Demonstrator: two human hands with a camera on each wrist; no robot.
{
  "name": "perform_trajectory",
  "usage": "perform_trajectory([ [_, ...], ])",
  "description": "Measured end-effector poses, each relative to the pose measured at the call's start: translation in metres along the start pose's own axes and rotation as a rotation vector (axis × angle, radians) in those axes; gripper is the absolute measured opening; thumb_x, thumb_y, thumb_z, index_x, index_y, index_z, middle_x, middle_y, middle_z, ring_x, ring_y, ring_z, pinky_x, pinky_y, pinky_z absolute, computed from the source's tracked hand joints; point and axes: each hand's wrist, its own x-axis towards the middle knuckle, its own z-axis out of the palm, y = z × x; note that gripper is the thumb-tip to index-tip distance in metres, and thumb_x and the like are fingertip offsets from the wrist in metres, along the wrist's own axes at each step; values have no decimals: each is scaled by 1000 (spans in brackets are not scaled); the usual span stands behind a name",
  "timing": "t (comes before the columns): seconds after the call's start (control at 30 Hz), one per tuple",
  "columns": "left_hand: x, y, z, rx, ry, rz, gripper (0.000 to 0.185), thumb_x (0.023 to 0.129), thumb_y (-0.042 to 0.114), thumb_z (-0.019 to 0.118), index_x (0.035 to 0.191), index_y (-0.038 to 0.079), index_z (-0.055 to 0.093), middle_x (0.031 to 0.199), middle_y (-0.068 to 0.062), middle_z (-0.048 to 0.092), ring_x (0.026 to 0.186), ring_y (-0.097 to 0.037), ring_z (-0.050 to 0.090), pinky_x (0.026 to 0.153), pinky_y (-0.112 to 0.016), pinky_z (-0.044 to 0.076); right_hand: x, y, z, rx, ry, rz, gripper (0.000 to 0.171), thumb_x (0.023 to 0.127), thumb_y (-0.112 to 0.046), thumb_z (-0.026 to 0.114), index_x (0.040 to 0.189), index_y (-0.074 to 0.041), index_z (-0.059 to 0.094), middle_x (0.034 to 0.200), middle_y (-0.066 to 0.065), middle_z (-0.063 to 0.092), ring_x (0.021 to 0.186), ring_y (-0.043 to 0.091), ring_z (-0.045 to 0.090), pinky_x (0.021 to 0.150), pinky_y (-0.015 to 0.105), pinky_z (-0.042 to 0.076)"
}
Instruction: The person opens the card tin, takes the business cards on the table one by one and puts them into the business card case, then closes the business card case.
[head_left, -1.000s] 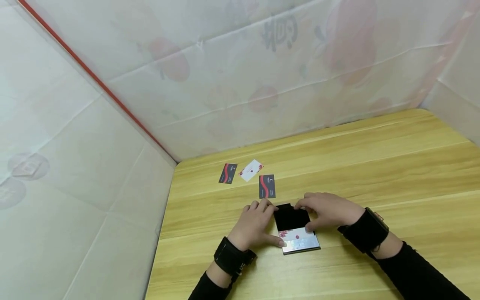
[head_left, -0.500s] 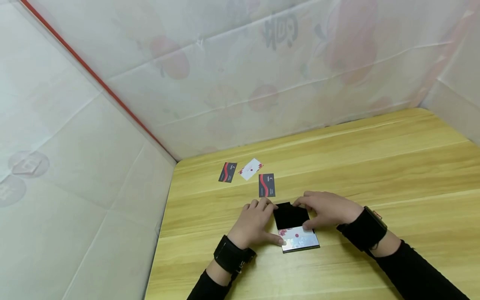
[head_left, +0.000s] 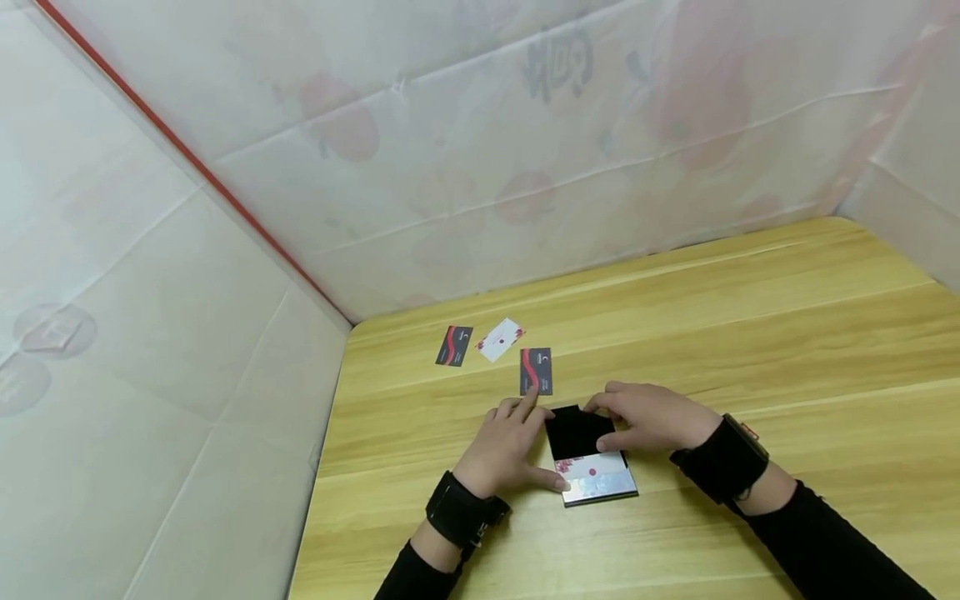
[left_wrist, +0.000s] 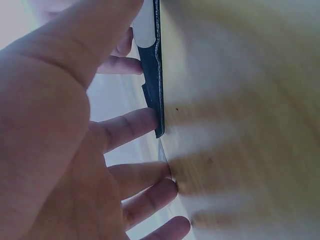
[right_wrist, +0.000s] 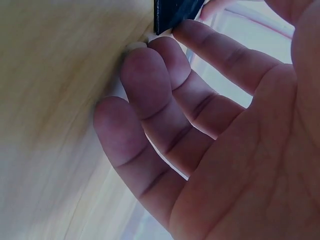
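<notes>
An open black card case (head_left: pixel 580 432) lies on the wooden table (head_left: pixel 750 317), and a white card with a red dot (head_left: pixel 592 469) sits in its silver lower half. My left hand (head_left: pixel 506 446) rests at the case's left side, thumb at the lower left corner and index finger stretched toward a black-and-red card (head_left: pixel 536 371). My right hand (head_left: pixel 652 417) touches the case's far right edge with its fingers, thumb on the white card. In the left wrist view the case's edge (left_wrist: pixel 152 75) stands against my fingers. In the right wrist view a fingertip meets the case's corner (right_wrist: pixel 175 12).
Two more cards lie farther back on the left: a white one (head_left: pixel 501 339) and a black-and-red one (head_left: pixel 453 345). White printed sheeting walls in the table at the back and on both sides. Bare wood stretches to the right.
My left index finger has stretched a little toward the nearest black-and-red card. The case and my right hand have barely moved.
</notes>
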Motion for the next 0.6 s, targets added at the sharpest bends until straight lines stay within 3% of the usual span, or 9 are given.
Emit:
perform_trajectory([
  [0.3, 2, -3, 2, -4, 7, 22, 113, 68, 77, 71, 157, 20, 30, 164, 6, 26, 142, -31, 33, 112, -54, 32, 3, -3, 5, -54, 48, -6, 59, 94, -48, 64, 145, -18, 54, 87, -4, 49, 67, 8, 44, 63, 28, 38],
  [0.6, -1, 1, 2, 52, -8, 11, 98, 67, 79, 69, 141, 19, 48, 168, -6, 11, 140, -30, 38, 110, -53, 36, 8, -16, 24, -187, 119, 55, 61, 97, -60, 51, 145, -24, 54, 91, 2, 52, 64, 11, 46, 58, 33, 44],
])
